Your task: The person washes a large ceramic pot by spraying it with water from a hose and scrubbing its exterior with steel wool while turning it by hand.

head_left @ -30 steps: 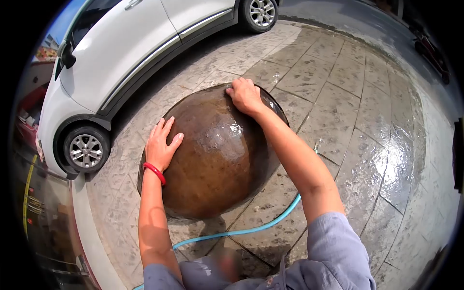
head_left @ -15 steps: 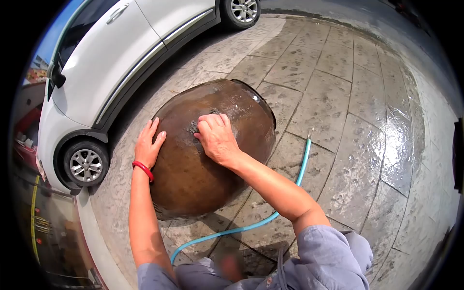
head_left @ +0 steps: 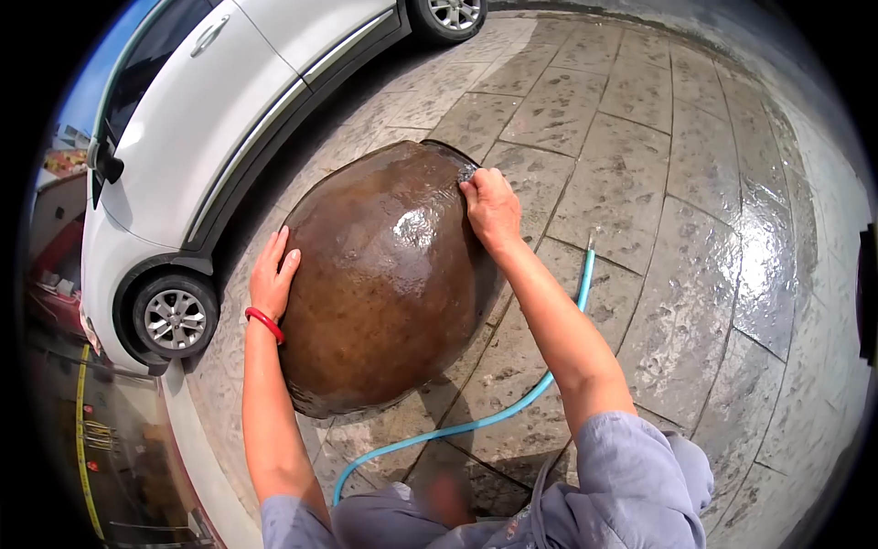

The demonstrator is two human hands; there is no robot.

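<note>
A white car [head_left: 210,119] stands at ten o'clock. Our left hand [head_left: 272,279] lies flat and open on the wet brown jar [head_left: 384,274], which lies on its side on the paving [head_left: 640,165]. At one o'clock our right hand [head_left: 492,209] clenches a scrubber [head_left: 467,172] against the jar's rim; a blue hose [head_left: 512,407] trails at five.

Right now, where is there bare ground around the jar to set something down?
Open paving lies right of the brown jar, beyond the blue hose, though wet. Crowded: the strip between jar and white car, where the left hand rests; the right hand works at the rim.
</note>
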